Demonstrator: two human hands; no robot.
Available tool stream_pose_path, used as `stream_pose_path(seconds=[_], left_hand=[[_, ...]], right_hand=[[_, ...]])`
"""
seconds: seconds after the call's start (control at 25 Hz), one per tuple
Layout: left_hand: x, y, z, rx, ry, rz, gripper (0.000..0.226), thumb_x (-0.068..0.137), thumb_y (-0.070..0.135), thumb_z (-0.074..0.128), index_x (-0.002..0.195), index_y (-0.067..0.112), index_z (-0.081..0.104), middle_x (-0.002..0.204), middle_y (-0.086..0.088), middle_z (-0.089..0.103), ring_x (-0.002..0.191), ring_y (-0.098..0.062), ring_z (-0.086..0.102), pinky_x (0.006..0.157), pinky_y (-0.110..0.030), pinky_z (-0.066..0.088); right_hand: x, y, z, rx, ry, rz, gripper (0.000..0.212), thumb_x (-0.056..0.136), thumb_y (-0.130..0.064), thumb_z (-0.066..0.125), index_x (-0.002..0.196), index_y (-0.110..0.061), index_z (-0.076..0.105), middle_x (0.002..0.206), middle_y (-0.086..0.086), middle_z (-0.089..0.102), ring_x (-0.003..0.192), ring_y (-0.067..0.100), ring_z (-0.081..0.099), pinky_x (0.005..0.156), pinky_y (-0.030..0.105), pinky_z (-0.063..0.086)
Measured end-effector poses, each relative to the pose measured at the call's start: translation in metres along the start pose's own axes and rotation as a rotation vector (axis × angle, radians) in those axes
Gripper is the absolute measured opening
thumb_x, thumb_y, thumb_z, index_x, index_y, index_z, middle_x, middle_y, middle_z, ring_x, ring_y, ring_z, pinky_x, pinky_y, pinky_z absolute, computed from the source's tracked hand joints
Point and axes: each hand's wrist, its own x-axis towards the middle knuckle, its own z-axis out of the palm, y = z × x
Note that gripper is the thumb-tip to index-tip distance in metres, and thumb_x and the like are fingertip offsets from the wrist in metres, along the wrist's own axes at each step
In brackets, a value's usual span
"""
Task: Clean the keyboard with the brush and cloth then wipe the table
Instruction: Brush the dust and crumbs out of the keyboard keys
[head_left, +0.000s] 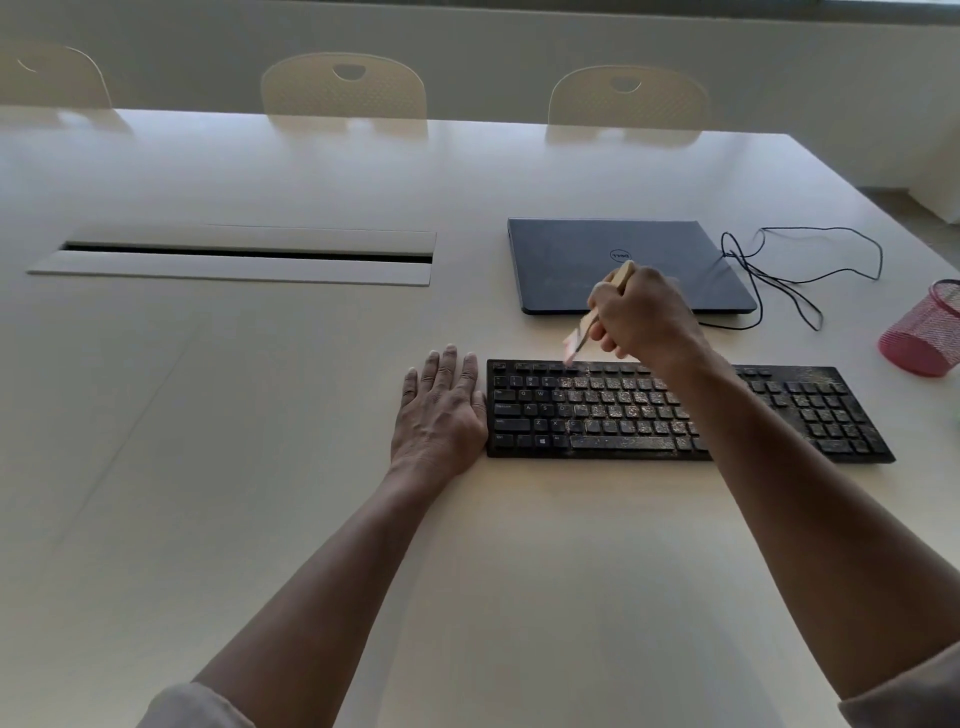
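A black keyboard lies on the white table, its middle keys covered in pale dust and crumbs. My right hand grips a small wooden-handled brush above the keyboard's far edge, bristles pointing down at the top key row. My left hand lies flat on the table, fingers straight, its side touching the keyboard's left end. No cloth is in view.
A closed dark laptop lies behind the keyboard with a black cable looping to its right. A pink mesh cup stands at the right edge. A cable slot is set in the table; three chairs stand beyond.
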Motion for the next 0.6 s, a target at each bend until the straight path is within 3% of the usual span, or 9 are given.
stream_pose_path(seconds=[0.12, 0.2, 0.32, 0.48, 0.6], left_hand=[[0.000, 0.000, 0.000, 0.004, -0.001, 0.000, 0.057, 0.106, 0.039, 0.020, 0.161, 0.027, 0.007, 0.169, 0.001, -0.003, 0.155, -0.016, -0.005, 0.125, -0.039, -0.005], [-0.001, 0.000, 0.000, 0.005, 0.002, 0.002, 0.057, 0.106, 0.039, 0.020, 0.161, 0.027, 0.007, 0.169, 0.001, -0.003, 0.155, -0.016, -0.005, 0.125, -0.038, -0.005], [0.000, 0.000, 0.000, 0.007, 0.010, -0.001, 0.057, 0.106, 0.038, 0.021, 0.161, 0.028, 0.008, 0.169, 0.002, -0.002, 0.155, -0.016, -0.005, 0.125, -0.038, -0.005], [0.000, -0.001, 0.001, 0.010, 0.013, 0.002, 0.057, 0.106, 0.038, 0.020, 0.161, 0.028, 0.007, 0.168, 0.001, -0.003, 0.155, -0.016, -0.005, 0.125, -0.037, -0.006], [0.000, -0.001, 0.001, 0.010, 0.015, 0.003, 0.057, 0.106, 0.039, 0.020, 0.161, 0.028, 0.007, 0.168, 0.001, -0.003, 0.155, -0.016, -0.005, 0.125, -0.037, -0.007]], right_hand=[[0.007, -0.006, 0.005, 0.162, -0.131, 0.079, 0.029, 0.102, -0.016, 0.049, 0.095, -0.001, 0.072, 0.070, 0.014, 0.073, 0.048, 0.015, 0.064, 0.044, 0.023, 0.051], [0.009, -0.001, 0.004, 0.067, -0.177, 0.102, 0.031, 0.103, -0.017, 0.049, 0.093, 0.001, 0.072, 0.071, 0.014, 0.072, 0.049, 0.016, 0.063, 0.042, 0.020, 0.050], [0.014, 0.005, -0.007, -0.098, -0.089, 0.071, 0.031, 0.103, -0.018, 0.048, 0.092, 0.001, 0.070, 0.072, 0.013, 0.071, 0.051, 0.017, 0.064, 0.038, 0.016, 0.046], [0.012, -0.001, -0.006, 0.013, -0.083, 0.041, 0.031, 0.101, -0.017, 0.048, 0.091, -0.001, 0.072, 0.071, 0.013, 0.073, 0.052, 0.018, 0.066, 0.045, 0.024, 0.055], [0.006, 0.004, 0.002, -0.123, -0.011, -0.066, 0.029, 0.102, -0.024, 0.049, 0.096, -0.005, 0.070, 0.076, 0.012, 0.074, 0.066, 0.027, 0.071, 0.064, 0.038, 0.062]])
